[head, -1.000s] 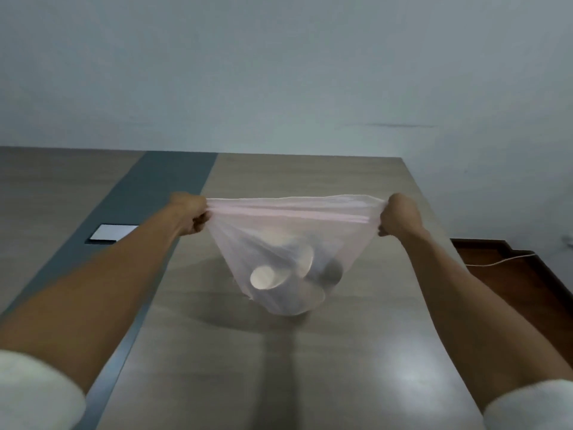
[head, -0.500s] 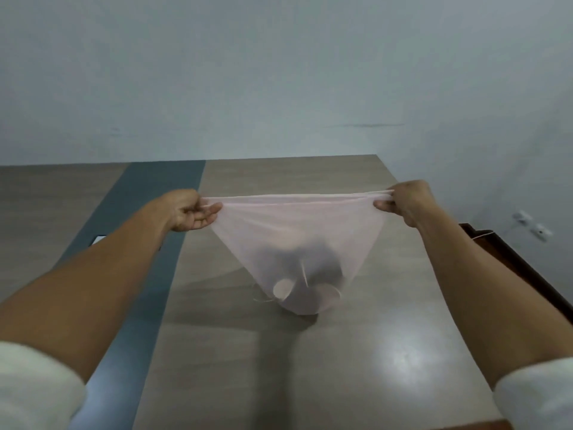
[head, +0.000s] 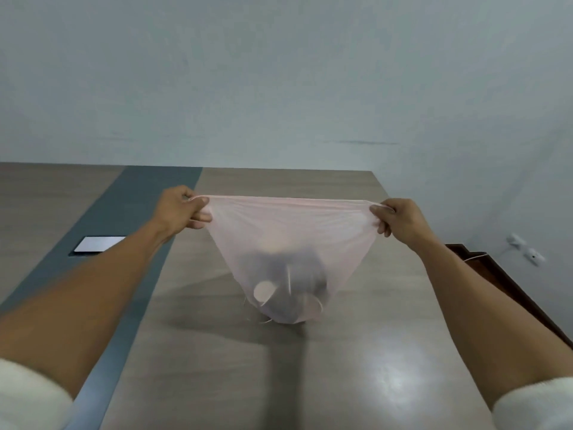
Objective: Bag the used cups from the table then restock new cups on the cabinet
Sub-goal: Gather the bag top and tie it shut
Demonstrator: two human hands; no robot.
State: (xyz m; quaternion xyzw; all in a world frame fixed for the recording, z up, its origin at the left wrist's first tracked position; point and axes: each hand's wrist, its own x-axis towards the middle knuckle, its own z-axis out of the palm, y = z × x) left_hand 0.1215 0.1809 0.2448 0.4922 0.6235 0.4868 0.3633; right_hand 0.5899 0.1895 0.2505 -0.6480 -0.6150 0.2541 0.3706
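I hold a thin pink bag stretched wide between my two hands above the table. My left hand is closed on the bag's left top corner, thumb over the rim and fingers curled beneath it. My right hand is closed on the right top corner in the same way, the plastic bunched between thumb and fingers. The rim runs taut and nearly level from one hand to the other, and the bag narrows downward into a point.

The cups lie at the bottom of the bag, tumbled on their sides; through the plastic I make out one round pale end facing me and a darker mass beside it. How many there are I cannot tell. The bag's bottom sits at or just above the table, with its shadow directly under it.

A grey strip runs along the table to my left, with a pale rectangular plate set in it. A white wall stands behind the table.
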